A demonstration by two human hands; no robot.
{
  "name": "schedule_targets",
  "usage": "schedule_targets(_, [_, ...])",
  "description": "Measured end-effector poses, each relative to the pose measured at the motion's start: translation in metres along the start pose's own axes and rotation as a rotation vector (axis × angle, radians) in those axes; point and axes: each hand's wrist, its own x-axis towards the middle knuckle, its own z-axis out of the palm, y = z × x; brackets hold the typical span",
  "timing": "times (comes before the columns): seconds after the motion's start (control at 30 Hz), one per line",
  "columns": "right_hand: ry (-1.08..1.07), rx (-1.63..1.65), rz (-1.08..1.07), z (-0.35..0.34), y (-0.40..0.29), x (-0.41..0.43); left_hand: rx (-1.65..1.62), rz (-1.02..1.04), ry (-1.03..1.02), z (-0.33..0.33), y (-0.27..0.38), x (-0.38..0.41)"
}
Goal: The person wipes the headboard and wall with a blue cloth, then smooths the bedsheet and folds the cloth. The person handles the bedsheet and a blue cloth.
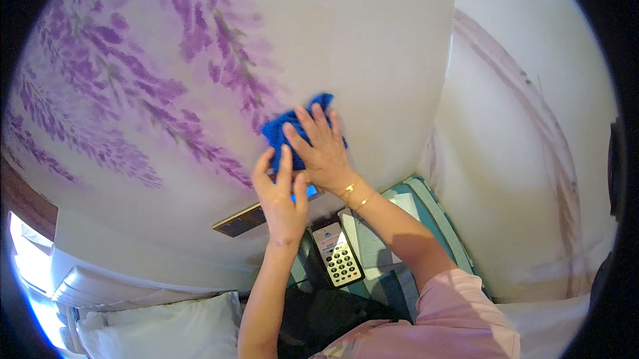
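A blue cloth (294, 129) lies bunched against a pale wall (369, 59) painted with purple flower sprays. My right hand (324, 154), with two gold-coloured bracelets at the wrist, presses the cloth flat with its fingers spread. My left hand (282, 189) is raised at the cloth's lower edge, its fingers apart; whether its fingertips touch the cloth cannot be told. Just behind my hands, a dark wall panel (239, 221) with a lit blue display (310, 191) is partly hidden.
Below the panel, a telephone (339, 254) with a keypad stands on a green-striped surface (439, 209) beside papers (372, 244). A white pillow (164, 326) rests against a padded headboard (105, 286) at lower left. The wall meets another painted wall (499, 134) at right.
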Motion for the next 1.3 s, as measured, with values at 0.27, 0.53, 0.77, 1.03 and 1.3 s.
schedule_targets(0.27, [0.307, -0.112, 0.112, -0.055, 0.075, 0.007, 0.114, 0.399, -0.167, 0.041, 0.044, 0.032])
schedule_targets(0.53, [0.599, -0.199, 0.392, -0.062, 0.140, -0.028, 0.265, 0.441, -0.384, 0.082, 0.035, 0.025])
schedule_targets(0.77, [0.542, -0.055, 0.849, -0.005, 0.085, -0.102, 0.122, 0.430, -0.338, 0.072, -0.005, 0.000])
schedule_targets(1.03, [0.459, -0.248, 0.305, -0.039, 0.065, -0.008, -0.121, 0.308, -0.201, 0.051, 0.014, -0.018])
schedule_targets(1.3, [0.280, 0.544, 0.098, -0.019, -0.039, -0.009, -0.840, -0.340, -0.071, -0.020, 0.025, -0.038])
